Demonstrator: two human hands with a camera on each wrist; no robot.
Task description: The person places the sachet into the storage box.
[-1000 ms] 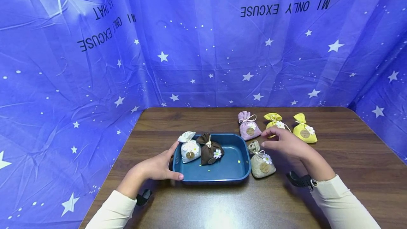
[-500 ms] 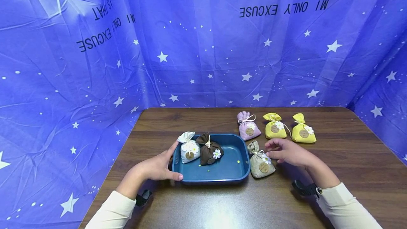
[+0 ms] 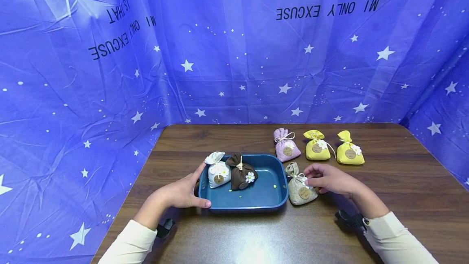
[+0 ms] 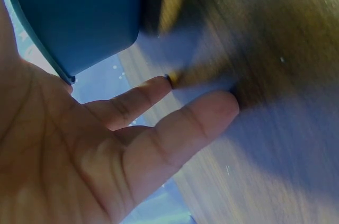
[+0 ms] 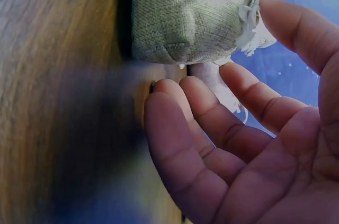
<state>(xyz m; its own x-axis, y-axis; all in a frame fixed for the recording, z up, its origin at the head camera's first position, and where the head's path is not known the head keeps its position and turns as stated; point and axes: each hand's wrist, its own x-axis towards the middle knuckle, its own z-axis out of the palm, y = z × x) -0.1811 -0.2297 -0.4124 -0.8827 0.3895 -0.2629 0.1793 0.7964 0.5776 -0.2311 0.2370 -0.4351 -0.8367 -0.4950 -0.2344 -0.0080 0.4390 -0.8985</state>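
My left hand point(image 3: 182, 192) spans the left end of a blue tray point(image 3: 243, 208), thumb at its front rim. The left wrist view shows its fingers point(image 4: 183, 128) straight beside the tray's wall point(image 4: 100, 17). Inside, a white drawstring sachet point(image 3: 216, 176) stands beside a brown one point(image 3: 239, 178). A grey-beige sachet point(image 3: 300, 196) with a white flower sits right of the tray. My right hand point(image 3: 335, 180) is at that sachet's right side, thumb at the flower. Seen from the right wrist, the loosely bent fingers point(image 5: 177, 144) lie close to the sachet's bottom point(image 5: 180, 28), without closing round it.
Behind the tray's right end lies a lilac sachet point(image 3: 287, 150). Two yellow ones are farther right, a nearer yellow sachet point(image 3: 318, 152) and an outer yellow sachet point(image 3: 350, 154). The wooden table point(image 3: 399, 166) meets a blue starred curtain point(image 3: 234, 52) at its back edge.
My right hand has come down from in front of the nearer yellow sachet to the grey-beige sachet's right side. My left hand and the sachets have stayed in place.
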